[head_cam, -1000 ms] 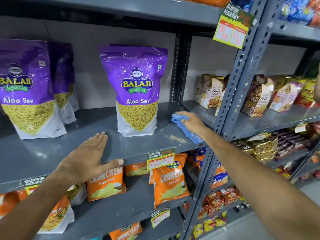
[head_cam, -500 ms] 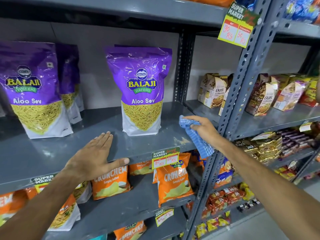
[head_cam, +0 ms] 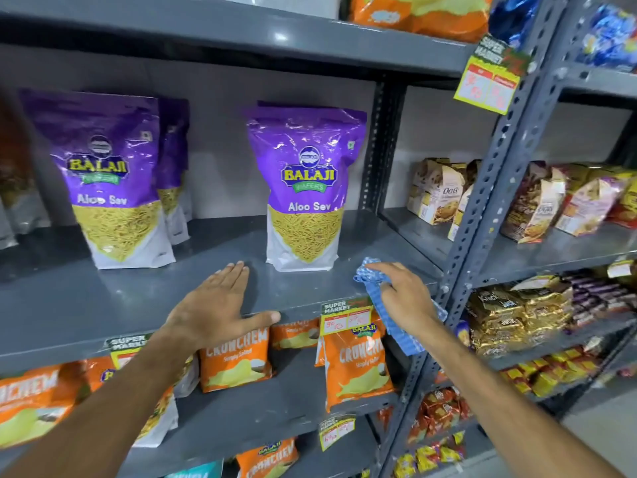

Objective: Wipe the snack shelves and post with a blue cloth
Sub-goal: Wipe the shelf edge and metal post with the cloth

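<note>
A grey metal shelf (head_cam: 62,305) carries purple Aloo Sev bags, one at the left (head_cam: 110,181) and one in the middle (head_cam: 306,188). My right hand (head_cam: 406,298) grips a blue cloth (head_cam: 382,305) at the shelf's front right corner; the cloth hangs down over the front edge. The perforated grey post (head_cam: 496,181) rises just right of that hand. My left hand (head_cam: 217,305) lies flat, palm down, on the shelf's front edge with fingers spread and thumb over the lip.
Orange Crunchem bags (head_cam: 355,367) fill the shelf below, with price tags (head_cam: 344,315) clipped to the shelf edges. Oats boxes (head_cam: 437,191) and gold packets (head_cam: 510,315) stand on the right-hand shelves. Another price tag (head_cam: 489,81) hangs on the post higher up.
My right hand with the cloth has moved from the shelf's back right toward its front edge, and the cloth now hangs over the lip. My left hand stays flat on the shelf.
</note>
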Demonstrator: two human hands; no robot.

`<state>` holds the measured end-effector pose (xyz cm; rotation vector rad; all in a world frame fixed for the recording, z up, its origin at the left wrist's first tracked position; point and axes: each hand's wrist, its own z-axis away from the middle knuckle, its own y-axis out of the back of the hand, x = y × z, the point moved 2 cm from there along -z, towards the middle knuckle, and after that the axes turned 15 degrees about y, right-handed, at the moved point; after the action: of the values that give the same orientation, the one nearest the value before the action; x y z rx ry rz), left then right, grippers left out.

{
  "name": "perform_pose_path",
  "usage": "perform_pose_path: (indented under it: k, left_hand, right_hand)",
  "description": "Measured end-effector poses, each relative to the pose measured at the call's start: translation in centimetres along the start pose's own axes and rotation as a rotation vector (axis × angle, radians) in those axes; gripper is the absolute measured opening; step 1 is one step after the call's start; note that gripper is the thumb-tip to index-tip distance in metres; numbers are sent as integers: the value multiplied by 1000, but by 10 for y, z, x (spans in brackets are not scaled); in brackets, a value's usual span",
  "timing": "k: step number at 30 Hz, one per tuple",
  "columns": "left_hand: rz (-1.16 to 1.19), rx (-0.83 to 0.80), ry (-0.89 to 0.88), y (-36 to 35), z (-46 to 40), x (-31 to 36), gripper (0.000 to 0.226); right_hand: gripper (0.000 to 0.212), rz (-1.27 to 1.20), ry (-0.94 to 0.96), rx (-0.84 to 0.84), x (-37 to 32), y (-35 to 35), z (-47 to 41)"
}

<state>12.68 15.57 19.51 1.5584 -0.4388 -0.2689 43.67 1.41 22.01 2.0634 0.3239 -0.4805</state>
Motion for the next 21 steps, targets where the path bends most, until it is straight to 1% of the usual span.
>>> perform_pose_path:
  k: [1, 3, 7, 10, 13, 15, 16, 18, 19, 20, 21]
  left_hand:
    - [4, 9, -5, 0, 0, 0, 134]
    - [5, 14, -11, 1, 1, 0, 133]
    - [-19, -16, -18, 5, 6, -2, 145]
    - [-59, 7, 7, 8, 18, -17, 149]
    - [-86, 26, 75, 10, 37, -47, 155]
    - [-98, 27, 113, 12, 50, -70, 158]
    - [-102, 31, 135, 12, 56, -82, 157]
    - [-110, 55, 182, 14, 70, -106, 152]
    - [-117, 63, 204, 14, 77, -118, 149]
    - [-123, 69, 226, 15, 83, -129, 145]
    - [-126, 78, 247, 15, 88, -138, 144]
  right_hand:
    - [55, 104, 2, -12, -4, -5, 1]
    - [56, 178, -27, -15, -25, -20, 2]
    - [51, 124, -17, 11, -90, -59, 3]
    - [51, 84, 19, 4, -132, -86, 5]
    - [52, 61, 137, -38, -170, -108, 4]
    - [56, -65, 224, -129, -189, -118, -1]
    - [59, -149, 229, -163, -193, -121, -7]
    - [62, -246, 210, -120, -193, -125, -28]
    - [62, -238, 194, -94, -191, -128, -40]
    - [60, -182, 182, -105, -191, -133, -52]
    - [58, -91, 177, -154, -192, -137, -62]
